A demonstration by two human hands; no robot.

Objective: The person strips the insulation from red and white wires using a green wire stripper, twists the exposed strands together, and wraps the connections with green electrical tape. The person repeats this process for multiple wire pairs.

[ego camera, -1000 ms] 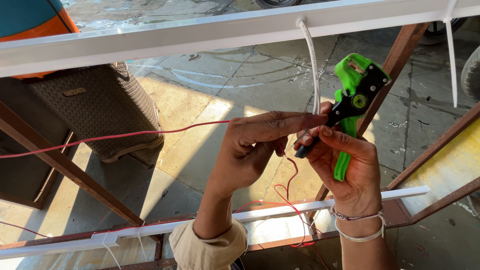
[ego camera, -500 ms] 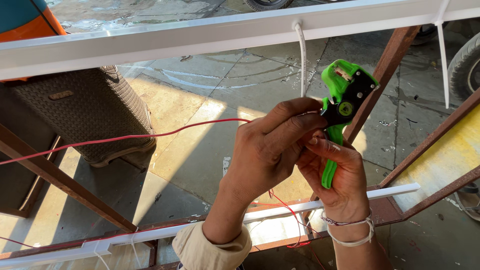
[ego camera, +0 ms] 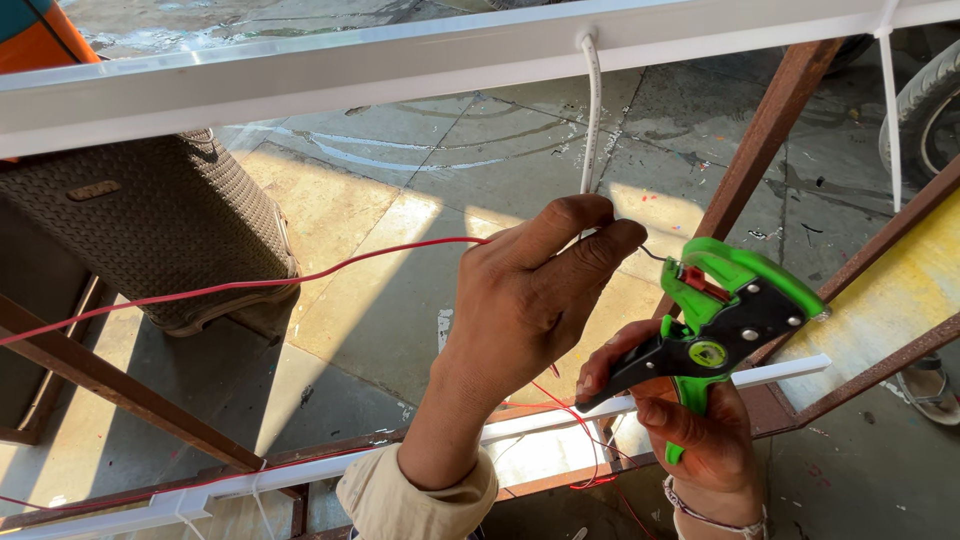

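Note:
My left hand (ego camera: 540,290) pinches a thin red wire (ego camera: 300,278) between thumb and fingers; the wire runs off to the left edge. A short dark wire tip (ego camera: 652,253) sticks out of the fingertips toward the tool. My right hand (ego camera: 690,430) grips the handles of a green and black wire stripper (ego camera: 725,320), whose jaws sit just right of the wire tip. A white cable (ego camera: 592,110) hangs from the white channel (ego camera: 400,65) above and drops behind my left hand.
A rusty metal frame (ego camera: 770,130) crosses the view, with a white channel (ego camera: 300,470) along its lower bar and loose red wires (ego camera: 575,440) below. A brown woven bin (ego camera: 140,230) stands on the concrete floor at left. A tyre (ego camera: 925,110) shows at right.
The stripper has come away from my left hand's fingertips and moved right and down. My left hand still holds the red wire, its bare tip now showing.

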